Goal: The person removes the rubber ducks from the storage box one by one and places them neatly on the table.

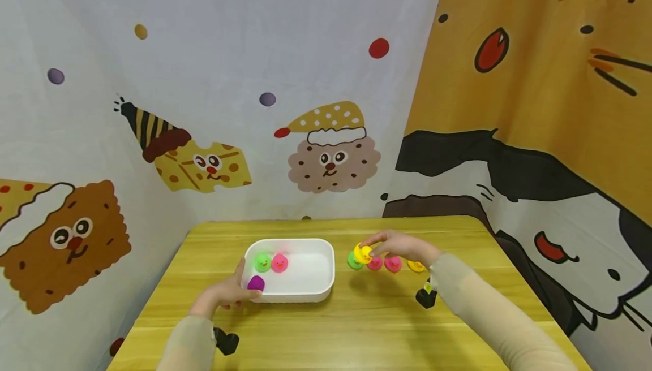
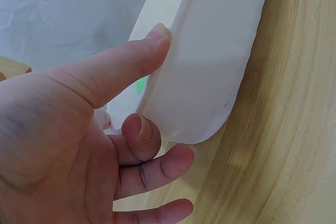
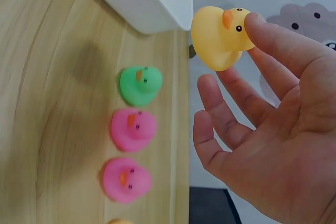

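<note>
My right hand [image 1: 404, 246] pinches a yellow rubber duck [image 3: 218, 38] between thumb and fingers, raised above the table. Below it, a green duck [image 3: 140, 85] and two pink ducks [image 3: 133, 128] stand in a row; a yellow duck [image 1: 416, 266] ends the row at the right. My left hand [image 1: 227, 290] grips the near left corner of a white plastic tub [image 1: 311, 292], its thumb [image 2: 149, 51] lying across the rim. Inside the tub sit a green duck [image 1: 262, 262], a pink duck [image 1: 279, 263] and a purple object [image 1: 256, 283], the last partly hidden by the near wall.
A wood-grain table [image 1: 305, 337] carries everything. Behind it hangs a cloth backdrop [image 1: 214, 31] printed with cartoon figures. Dark heart-shaped pieces hang near both wrists, one of them [image 1: 425, 298] under the right sleeve.
</note>
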Demonstrator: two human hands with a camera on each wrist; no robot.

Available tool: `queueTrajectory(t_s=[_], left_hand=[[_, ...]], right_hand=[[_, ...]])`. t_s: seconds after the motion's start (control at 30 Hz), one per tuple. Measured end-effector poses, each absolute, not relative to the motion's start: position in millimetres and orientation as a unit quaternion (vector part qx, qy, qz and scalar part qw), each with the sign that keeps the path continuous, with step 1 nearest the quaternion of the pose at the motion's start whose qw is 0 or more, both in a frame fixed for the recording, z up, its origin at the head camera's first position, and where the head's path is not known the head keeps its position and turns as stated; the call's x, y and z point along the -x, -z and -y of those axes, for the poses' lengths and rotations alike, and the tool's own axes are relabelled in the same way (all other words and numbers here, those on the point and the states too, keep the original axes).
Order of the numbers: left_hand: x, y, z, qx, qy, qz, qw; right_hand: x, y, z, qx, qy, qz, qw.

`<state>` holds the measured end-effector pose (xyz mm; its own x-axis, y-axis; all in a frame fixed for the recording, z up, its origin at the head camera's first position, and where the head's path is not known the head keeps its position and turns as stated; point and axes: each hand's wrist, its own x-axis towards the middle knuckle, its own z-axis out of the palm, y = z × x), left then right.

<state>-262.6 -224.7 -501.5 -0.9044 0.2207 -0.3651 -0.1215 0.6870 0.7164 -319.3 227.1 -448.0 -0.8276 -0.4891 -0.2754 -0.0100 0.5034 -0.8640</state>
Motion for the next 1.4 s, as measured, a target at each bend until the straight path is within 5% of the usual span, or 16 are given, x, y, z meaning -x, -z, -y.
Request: queueTrajectory(t_s=[1.4], left_hand=[[262, 504, 225, -0.031, -0.406, -0.889, 0.21]], right_hand=[[287, 486, -331, 0.08, 0.42, -0.875, 0.229]])
